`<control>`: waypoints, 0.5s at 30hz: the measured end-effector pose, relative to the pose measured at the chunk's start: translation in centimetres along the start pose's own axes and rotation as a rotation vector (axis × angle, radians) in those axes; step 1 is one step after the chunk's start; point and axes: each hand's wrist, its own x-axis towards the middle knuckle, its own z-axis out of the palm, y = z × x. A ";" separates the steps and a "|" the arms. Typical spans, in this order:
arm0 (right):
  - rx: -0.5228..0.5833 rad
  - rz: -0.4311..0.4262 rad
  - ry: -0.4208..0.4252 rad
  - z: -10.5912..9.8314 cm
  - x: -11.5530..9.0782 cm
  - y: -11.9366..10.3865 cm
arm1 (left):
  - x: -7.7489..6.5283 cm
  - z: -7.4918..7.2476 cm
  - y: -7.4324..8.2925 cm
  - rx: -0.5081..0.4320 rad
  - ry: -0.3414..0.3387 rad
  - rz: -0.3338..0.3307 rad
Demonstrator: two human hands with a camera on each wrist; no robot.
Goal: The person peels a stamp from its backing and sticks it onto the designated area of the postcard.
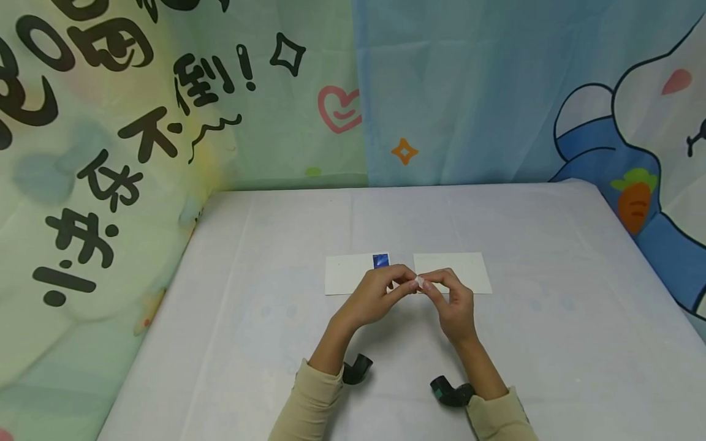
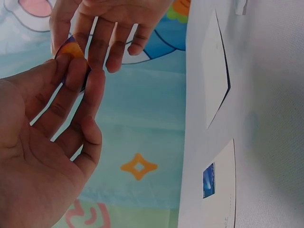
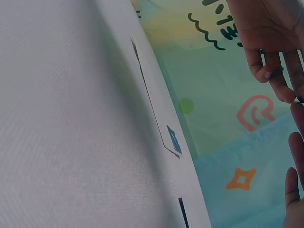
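Close together over the table, both hands meet at a small stamp. My left hand pinches it between thumb and fingers, and my right hand pinches its other side. In the head view the stamp shows a whitish face; the left wrist view shows its orange and purple side with a toothed edge, partly covered by fingers. Behind the left hand lies a white envelope or card with a blue stamp at its upper right corner. A second white envelope or card lies behind the right hand.
A white cloth covers the table. Printed curtains hang along its back and left side. A black wrist camera sits on the left wrist and another black camera on the right.
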 end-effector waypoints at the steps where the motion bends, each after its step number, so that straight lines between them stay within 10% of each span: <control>1: 0.000 -0.002 0.002 0.0 0.0 0.0 | 0.0 0.0 0.0 0.001 0.000 0.001; 15: -0.046 -0.011 0.049 0.0 0.0 -0.2 | 0.0 -0.1 -0.1 0.006 -0.003 0.016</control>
